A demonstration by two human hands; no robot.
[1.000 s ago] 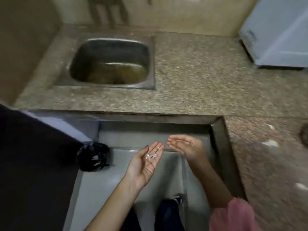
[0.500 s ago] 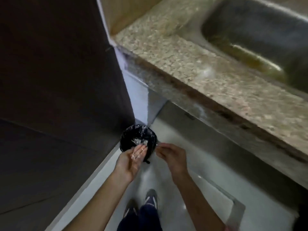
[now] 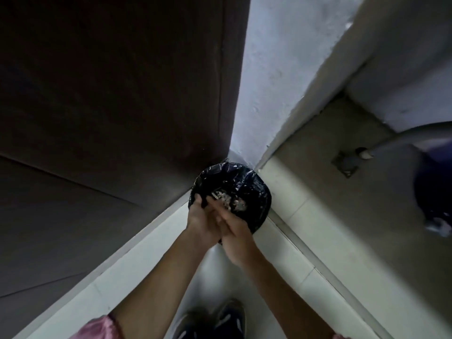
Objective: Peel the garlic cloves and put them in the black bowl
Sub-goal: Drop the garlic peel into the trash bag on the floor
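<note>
Half a second on, both hands have come down over the bin [image 3: 254, 189], the left hand [image 3: 199, 220] tipped and the right hand [image 3: 234, 231] brushing it with straight fingers, seemingly shedding garlic skins [image 3: 226, 199]; cloves and black bowl are out of view.

Garlic skins [image 3: 226, 200]: you see pale, papery flakes, heaped loosely inside the black-lined bin.
Bin [image 3: 256, 189]: upright on the floor, in the far corner.
</note>
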